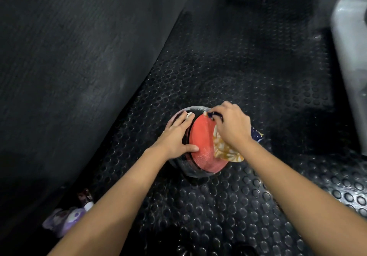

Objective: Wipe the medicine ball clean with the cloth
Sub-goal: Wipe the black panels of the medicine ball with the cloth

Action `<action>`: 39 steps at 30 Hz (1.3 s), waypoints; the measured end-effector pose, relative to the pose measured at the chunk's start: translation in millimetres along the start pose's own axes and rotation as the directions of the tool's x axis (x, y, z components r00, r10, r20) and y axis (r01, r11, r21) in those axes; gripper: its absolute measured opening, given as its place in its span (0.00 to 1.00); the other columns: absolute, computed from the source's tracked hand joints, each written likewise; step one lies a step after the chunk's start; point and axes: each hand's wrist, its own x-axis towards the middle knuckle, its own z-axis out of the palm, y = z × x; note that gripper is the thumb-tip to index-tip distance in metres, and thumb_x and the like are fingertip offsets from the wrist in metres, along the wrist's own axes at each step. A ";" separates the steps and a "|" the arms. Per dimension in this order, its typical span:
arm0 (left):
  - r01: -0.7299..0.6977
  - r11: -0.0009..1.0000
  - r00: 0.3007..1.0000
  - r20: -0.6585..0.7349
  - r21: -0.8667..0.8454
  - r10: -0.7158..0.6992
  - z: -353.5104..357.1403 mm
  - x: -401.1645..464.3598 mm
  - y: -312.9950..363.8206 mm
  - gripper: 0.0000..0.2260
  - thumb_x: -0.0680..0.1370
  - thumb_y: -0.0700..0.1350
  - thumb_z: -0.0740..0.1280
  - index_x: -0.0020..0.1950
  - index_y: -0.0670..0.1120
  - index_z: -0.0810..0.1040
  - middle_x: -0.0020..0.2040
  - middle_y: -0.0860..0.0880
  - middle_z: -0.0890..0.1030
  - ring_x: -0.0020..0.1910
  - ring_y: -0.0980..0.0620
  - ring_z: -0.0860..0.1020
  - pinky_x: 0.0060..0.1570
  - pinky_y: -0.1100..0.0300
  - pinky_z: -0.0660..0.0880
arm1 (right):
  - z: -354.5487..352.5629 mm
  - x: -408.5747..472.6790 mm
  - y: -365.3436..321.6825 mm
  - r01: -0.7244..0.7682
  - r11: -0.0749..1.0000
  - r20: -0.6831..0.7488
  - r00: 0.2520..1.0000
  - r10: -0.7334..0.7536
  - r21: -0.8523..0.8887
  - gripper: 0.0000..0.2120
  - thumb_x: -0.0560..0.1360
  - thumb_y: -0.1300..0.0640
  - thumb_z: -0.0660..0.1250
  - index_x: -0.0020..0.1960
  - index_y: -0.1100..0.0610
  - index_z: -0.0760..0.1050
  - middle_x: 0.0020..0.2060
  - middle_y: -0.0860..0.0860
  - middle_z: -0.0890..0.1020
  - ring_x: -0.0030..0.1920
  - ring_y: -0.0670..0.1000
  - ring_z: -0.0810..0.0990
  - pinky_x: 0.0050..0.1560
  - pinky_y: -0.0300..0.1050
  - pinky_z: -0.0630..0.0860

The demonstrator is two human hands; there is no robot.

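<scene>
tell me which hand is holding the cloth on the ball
The right hand: its fingers curl round the patterned cloth against the medicine ball. The left hand lies flat on the ball, bare.

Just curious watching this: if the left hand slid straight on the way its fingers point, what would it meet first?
The left hand lies flat on the medicine ball, fingers pointing up and away. It would probably run over the ball's far edge, then meet the studded rubber floor mat beyond. Depth is hard to judge.

No legible text or labels anywhere
</scene>
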 end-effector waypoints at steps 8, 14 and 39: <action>-0.017 0.998 1.000 -0.009 0.063 0.017 -3.4 5.0 6.4 0.45 0.73 0.53 0.72 0.78 0.53 0.44 0.79 0.52 0.42 0.77 0.46 0.41 0.73 0.48 0.45 | -3.4 -32.8 -5.8 0.256 0.966 0.000 0.967 -0.256 -0.040 0.10 0.76 0.54 0.65 0.54 0.46 0.81 0.43 0.47 0.78 0.46 0.50 0.75 0.28 0.39 0.65; -0.002 0.999 1.000 -0.031 0.054 0.004 0.4 1.1 6.7 0.45 0.72 0.53 0.73 0.78 0.54 0.44 0.79 0.55 0.43 0.77 0.47 0.41 0.73 0.47 0.47 | -0.5 -0.6 0.1 -0.011 1.000 0.021 1.000 0.011 0.002 0.12 0.79 0.53 0.60 0.59 0.45 0.78 0.51 0.46 0.76 0.54 0.51 0.73 0.43 0.47 0.73; -0.015 0.998 0.999 -0.035 0.059 0.017 0.3 -3.1 3.4 0.45 0.72 0.54 0.73 0.78 0.55 0.45 0.78 0.57 0.44 0.77 0.50 0.42 0.73 0.43 0.51 | -5.0 -18.0 -7.1 0.119 0.992 0.059 0.991 -0.117 -0.036 0.13 0.80 0.53 0.58 0.61 0.44 0.76 0.55 0.43 0.76 0.55 0.49 0.72 0.40 0.44 0.69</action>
